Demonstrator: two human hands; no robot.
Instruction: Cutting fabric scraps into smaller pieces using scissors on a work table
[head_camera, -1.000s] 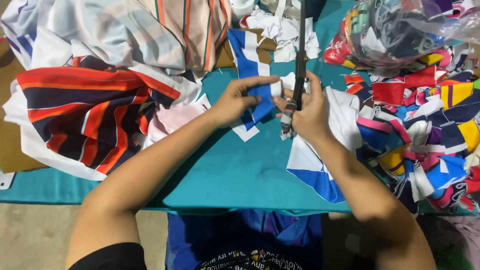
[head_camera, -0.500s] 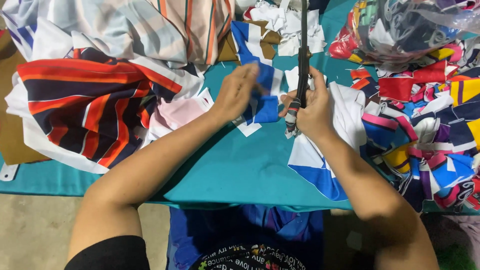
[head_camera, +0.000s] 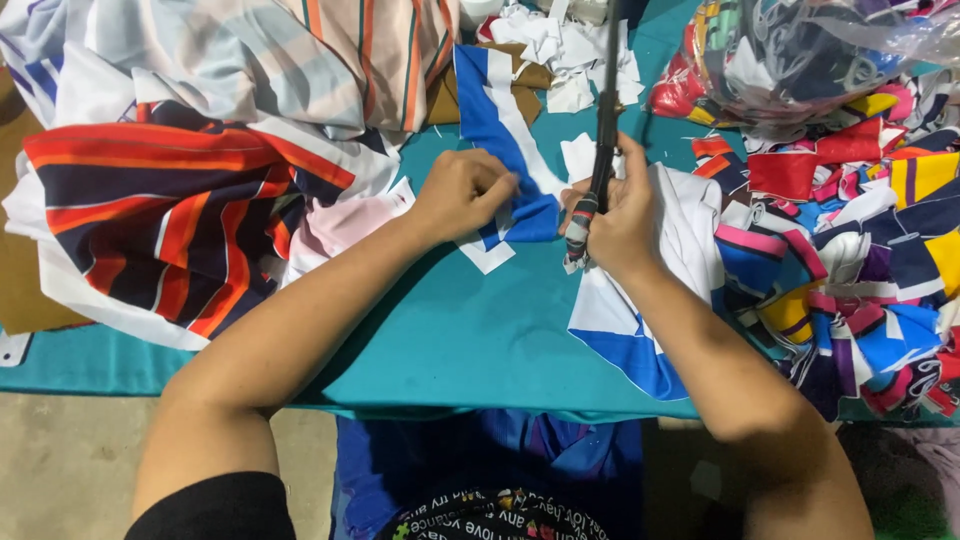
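At the far left of the frame a heap of striped cloth (head_camera: 150, 215) in navy, orange and white spills over the teal table cover (head_camera: 450, 340), its left edge cut off by the frame. Above it, along the top, lies a paler striped fabric (head_camera: 300, 60), also cropped. Near the centre, the left hand (head_camera: 462, 192) is curled almost closed, pinching the lower end of a blue and white fabric strip (head_camera: 505, 150) that runs from the top centre down to the hands. Just right of it, the right hand (head_camera: 618, 222) is wrapped tightly around the handle of long dark scissors (head_camera: 603, 130); the blades point up the frame, their tips cut off at the top edge, and whether they are parted cannot be made out. Far right, a jumble of colourful scraps (head_camera: 850, 250) lies under a clear plastic bag (head_camera: 800, 50).
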